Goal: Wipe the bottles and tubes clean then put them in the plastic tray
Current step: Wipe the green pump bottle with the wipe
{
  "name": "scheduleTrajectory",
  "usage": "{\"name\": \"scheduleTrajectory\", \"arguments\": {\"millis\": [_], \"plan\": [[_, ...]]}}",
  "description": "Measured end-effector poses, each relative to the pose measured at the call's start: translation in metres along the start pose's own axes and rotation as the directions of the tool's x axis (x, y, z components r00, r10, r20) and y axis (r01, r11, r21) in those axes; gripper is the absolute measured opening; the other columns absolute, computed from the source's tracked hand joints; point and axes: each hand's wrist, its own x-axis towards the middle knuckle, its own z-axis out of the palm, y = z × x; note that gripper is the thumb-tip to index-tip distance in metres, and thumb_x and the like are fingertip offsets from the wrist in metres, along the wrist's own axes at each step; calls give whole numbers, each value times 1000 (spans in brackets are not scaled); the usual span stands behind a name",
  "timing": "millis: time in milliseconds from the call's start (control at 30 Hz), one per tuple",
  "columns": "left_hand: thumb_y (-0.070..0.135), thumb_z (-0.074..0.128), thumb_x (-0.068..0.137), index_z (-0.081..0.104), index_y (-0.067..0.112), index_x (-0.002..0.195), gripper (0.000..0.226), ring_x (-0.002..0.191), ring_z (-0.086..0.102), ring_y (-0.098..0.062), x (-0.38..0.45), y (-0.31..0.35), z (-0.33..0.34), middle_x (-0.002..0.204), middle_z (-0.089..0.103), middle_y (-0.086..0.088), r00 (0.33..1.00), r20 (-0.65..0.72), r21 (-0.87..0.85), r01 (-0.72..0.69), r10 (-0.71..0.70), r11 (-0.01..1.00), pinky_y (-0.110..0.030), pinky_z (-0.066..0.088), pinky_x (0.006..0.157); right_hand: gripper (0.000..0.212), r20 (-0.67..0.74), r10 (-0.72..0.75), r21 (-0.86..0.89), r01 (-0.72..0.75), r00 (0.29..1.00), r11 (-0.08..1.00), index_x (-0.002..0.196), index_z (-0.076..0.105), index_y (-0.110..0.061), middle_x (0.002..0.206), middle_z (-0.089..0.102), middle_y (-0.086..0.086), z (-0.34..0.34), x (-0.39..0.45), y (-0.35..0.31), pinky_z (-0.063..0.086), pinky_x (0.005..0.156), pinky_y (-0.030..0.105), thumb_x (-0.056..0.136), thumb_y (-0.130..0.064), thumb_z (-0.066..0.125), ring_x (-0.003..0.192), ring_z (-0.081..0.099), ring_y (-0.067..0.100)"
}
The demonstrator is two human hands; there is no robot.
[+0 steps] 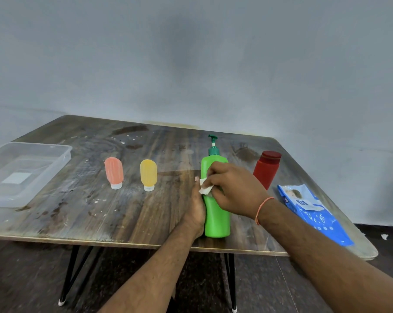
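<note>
While upright on table (123,218), green pump bottle (217,218) gripped by left hand (196,208), right hand (233,188) fingers pinching white wipe (205,188) against its front.

A dark wooden table (82,208) on thin black metal legs carries a row of toiletries. At its far left edge sits a clear plastic tray (62,154) with a white label showing through its floor. To the right stand two small tubes on their caps, a pink tube (113,171) and a yellow tube (148,173), near each other but apart. Further right, near the front edge, a green pump bottle (217,218) stands upright. Behind it to the right is a red bottle (266,169), leaning slightly. A blue pack of wipes (315,213) lies flat at the right edge. Pale stains mark the tabletop.
</note>
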Motion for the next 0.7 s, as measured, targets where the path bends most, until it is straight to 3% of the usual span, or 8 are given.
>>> {"name": "scheduleTrajectory", "arguments": {"millis": [67, 133, 233, 367, 500, 600, 700], "plan": [[46, 27, 113, 79, 10, 98, 65, 80, 77, -20, 0, -2, -7, 88, 79, -11, 996, 61, 19, 64, -65, 998, -35, 62, 70, 32, -61, 53, -6, -53, 997, 999, 102, 83, -25, 101, 66, -6, -2, -4, 6, 56, 67, 40, 92, -30, 53, 86, 67, 22], [60, 22, 108, 86, 19, 89, 78, 75, 76, -24, -4, -3, -9, 88, 79, -13, 989, 104, 90, 98, -107, 991, -37, 60, 71, 28, -139, 103, -17, -106, 985, 994, 103, 83, -21, 103, 67, -3, -1, -3, 11, 58, 69, 44, 92, -25, 57, 87, 68, 25], [57, 22, 109, 86, 17, 87, 78, 71, 76, -23, -5, -2, -5, 84, 79, -12, 991, 89, 43, 101, -105, 994, -35, 61, 65, 35, -210, 118, -10, -123, 971, 992, 103, 83, -16, 105, 69, 1, 3, 2, 9, 59, 70, 45, 92, -27, 51, 86, 69, 31], [36, 29, 113, 76, 8, 95, 57, 77, 76, -16, -2, -2, -4, 90, 75, -12, 999, 10, -22, 48, -47, 999, -28, 62, 70, 32, -132, 20, -14, -22, 991, 1000, 103, 82, -21, 104, 67, -2, 11, -13, -8, 55, 68, 38, 91, -21, 53, 84, 67, 28], [53, 29, 109, 82, 12, 80, 73, 73, 75, -18, -4, -3, -13, 78, 76, -10, 994, 54, 114, 89, -96, 990, -27, 60, 67, 26, -58, -39, 7, 39, 998, 999, 102, 80, -25, 104, 66, -5, 21, -50, -16, 54, 69, 40, 88, -18, 60, 81, 65, 23], [69, 32, 101, 73, 4, 106, 78, 83, 71, -30, -3, -3, -15, 96, 74, -21, 989, 79, 128, 116, -127, 985, -36, 59, 75, 27, -21, -59, 5, 60, 998, 998, 105, 79, -25, 110, 66, -6, 26, -74, -11, 55, 72, 43, 88, -16, 62, 88, 67, 23], [73, 35, 96, 75, 4, 108, 81, 86, 72, -30, -2, -5, -14, 100, 73, -21, 986, 104, 127, 114, -127, 985, -37, 59, 77, 25, -109, 2, 15, -1, 994, 1000, 104, 80, -21, 109, 69, -1, 26, -73, -4, 58, 75, 44, 91, -17, 60, 87, 68, 26]]}}
